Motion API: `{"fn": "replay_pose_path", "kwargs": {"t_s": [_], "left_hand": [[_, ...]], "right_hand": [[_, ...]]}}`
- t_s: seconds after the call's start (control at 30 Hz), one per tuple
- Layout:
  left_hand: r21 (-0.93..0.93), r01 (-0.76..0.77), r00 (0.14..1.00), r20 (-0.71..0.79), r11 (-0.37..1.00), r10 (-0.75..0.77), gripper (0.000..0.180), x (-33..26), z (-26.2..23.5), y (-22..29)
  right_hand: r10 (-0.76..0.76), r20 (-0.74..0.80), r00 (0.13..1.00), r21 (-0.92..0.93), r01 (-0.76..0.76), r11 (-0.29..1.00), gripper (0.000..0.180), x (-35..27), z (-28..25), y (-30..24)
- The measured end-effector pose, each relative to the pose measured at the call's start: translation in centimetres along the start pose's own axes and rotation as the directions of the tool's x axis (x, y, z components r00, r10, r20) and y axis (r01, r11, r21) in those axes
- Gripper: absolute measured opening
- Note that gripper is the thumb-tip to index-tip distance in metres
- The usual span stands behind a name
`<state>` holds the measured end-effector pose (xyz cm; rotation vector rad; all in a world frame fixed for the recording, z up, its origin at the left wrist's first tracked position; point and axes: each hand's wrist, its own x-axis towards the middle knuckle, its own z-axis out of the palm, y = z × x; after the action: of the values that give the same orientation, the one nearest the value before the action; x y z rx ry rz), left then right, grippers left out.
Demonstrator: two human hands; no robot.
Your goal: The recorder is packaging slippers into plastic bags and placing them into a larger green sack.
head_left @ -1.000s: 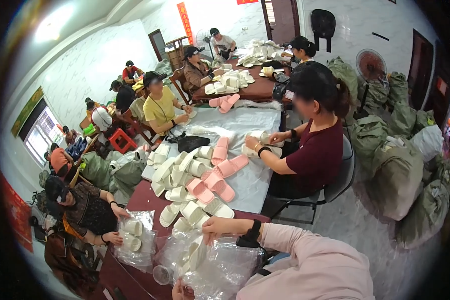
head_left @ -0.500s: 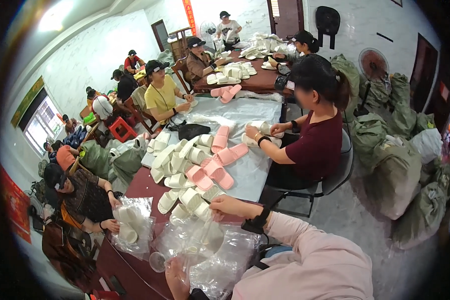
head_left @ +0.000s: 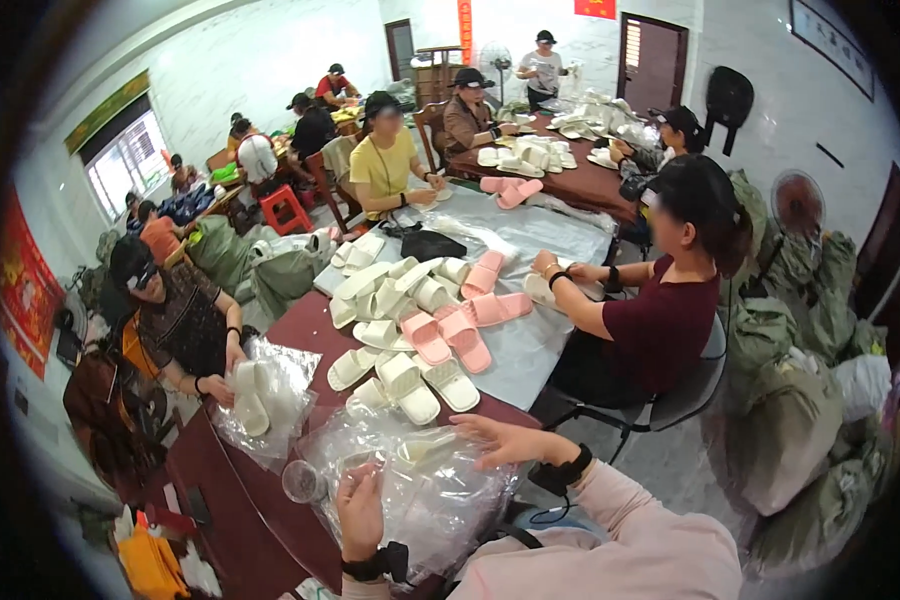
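My right hand (head_left: 505, 443) hovers over the right side of a pile of transparent plastic bags (head_left: 425, 510), fingers spread and holding nothing. My left hand (head_left: 360, 508) is raised at the pile's left side, its fingers curled on the film of a transparent bag. Between my hands a white slipper (head_left: 425, 450) shows through the plastic, partly hidden by glare. A small round transparent tub (head_left: 304, 481) stands beside my left hand. Just beyond the bags lie loose white slippers (head_left: 408, 388) and pink slippers (head_left: 462, 338) in a heap.
Across the corner on the left, a co-worker (head_left: 175, 310) holds a white slipper (head_left: 250, 398) over plastic bags. At the right, another person (head_left: 660, 300) handles white slippers on the grey sheet (head_left: 560, 250). Stuffed sacks (head_left: 785, 440) line the right side.
My right hand has opened and moved right, away from the slipper heap. The left hand has risen a little. The view has shifted, so the room sits farther right.
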<state>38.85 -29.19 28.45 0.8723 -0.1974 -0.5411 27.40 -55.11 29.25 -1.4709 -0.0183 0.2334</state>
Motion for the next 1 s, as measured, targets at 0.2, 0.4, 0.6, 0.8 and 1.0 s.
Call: {"fn": "replay_pose_path", "kwargs": {"t_s": [0.2,0.4,0.6,0.8,1.0], "left_hand": [[0.454,0.08,0.997,-0.044,0.887,-0.068,0.019,-0.6,2.8,-0.9],[0.445,0.008,0.972,0.208,0.896,-0.112,0.024,-1.3,7.2,-2.5],[0.505,-0.118,0.905,0.409,0.855,-0.117,0.027,-2.0,9.6,-7.3],[0.582,-0.214,0.939,0.343,0.785,0.003,0.028,-3.0,11.7,-9.1],[0.59,-0.145,0.989,0.075,0.794,0.125,0.029,-6.7,11.9,-9.2]], "right_hand": [[-0.214,-0.055,0.975,-0.619,0.135,0.774,0.108,1.9,1.9,0.4],[-0.326,0.023,0.945,-0.797,0.214,0.564,0.094,2.3,1.8,0.0],[-0.228,0.045,0.973,-0.81,0.169,0.561,0.065,1.4,-2.1,5.7],[-0.254,0.06,0.965,-0.609,0.237,0.757,0.048,1.6,-3.6,3.1],[-0.422,0.23,0.877,-0.486,0.479,0.731,0.036,3.7,-3.0,4.6]]}}
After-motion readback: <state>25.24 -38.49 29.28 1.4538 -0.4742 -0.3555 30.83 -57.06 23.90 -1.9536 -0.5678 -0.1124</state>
